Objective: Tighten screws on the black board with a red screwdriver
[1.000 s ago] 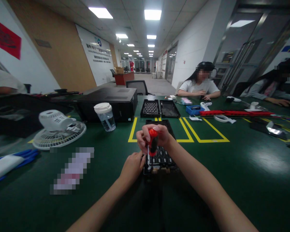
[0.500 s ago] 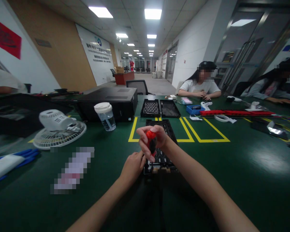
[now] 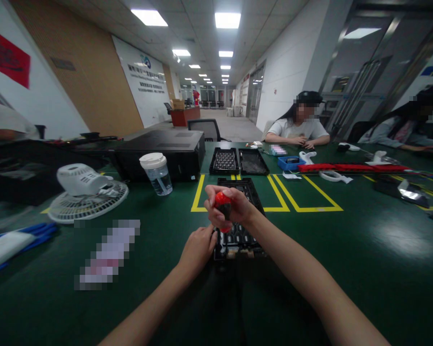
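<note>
The right hand point(image 3: 231, 209) is wrapped tight around a red-handled screwdriver point(image 3: 222, 204), fingers curled over the handle, which stands nearly upright with its tip down at the near left corner of a black tray point(image 3: 243, 238). The left hand point(image 3: 197, 247) sits just beside that corner, fingers bent and pressed against the tray's edge by the driver's shaft; whether they pinch something small there I cannot tell. The tray lies on the green table point(image 3: 346, 269), partly inside a yellow taped box point(image 3: 303, 202).

Farther back are two more black trays point(image 3: 238, 162) side by side, a dark computer case point(image 3: 166, 154), a lidded cup point(image 3: 156, 173) and a white fan point(image 3: 86, 192) lying flat. To the right a long red bar point(image 3: 350, 168) lies across the table, where two seated people point(image 3: 298, 127) rest their arms.
</note>
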Demonstrator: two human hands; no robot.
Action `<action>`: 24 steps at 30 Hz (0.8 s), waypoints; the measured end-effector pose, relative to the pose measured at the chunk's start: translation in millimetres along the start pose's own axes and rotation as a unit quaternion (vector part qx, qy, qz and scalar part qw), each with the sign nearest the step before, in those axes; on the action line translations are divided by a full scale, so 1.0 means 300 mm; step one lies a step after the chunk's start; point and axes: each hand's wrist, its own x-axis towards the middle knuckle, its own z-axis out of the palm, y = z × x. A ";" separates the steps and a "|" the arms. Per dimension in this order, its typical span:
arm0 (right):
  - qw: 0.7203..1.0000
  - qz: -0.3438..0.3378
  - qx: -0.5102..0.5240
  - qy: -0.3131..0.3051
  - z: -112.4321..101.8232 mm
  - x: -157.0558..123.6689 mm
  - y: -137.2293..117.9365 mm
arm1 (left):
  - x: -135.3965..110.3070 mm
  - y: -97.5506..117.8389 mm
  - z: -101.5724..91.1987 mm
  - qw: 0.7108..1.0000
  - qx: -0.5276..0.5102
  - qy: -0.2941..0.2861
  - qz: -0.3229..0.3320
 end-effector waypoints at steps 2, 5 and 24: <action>1.000 -0.009 -0.014 0.020 0.004 -0.005 -0.003 | -0.001 0.000 -0.001 1.000 0.002 -0.001 0.001; 0.998 -0.020 -0.032 0.051 0.010 -0.014 -0.008 | -0.003 0.001 -0.002 1.000 0.005 0.001 0.006; 0.979 -0.040 -0.100 0.173 0.069 -0.040 -0.013 | -0.005 -0.002 0.004 1.000 0.011 0.002 0.002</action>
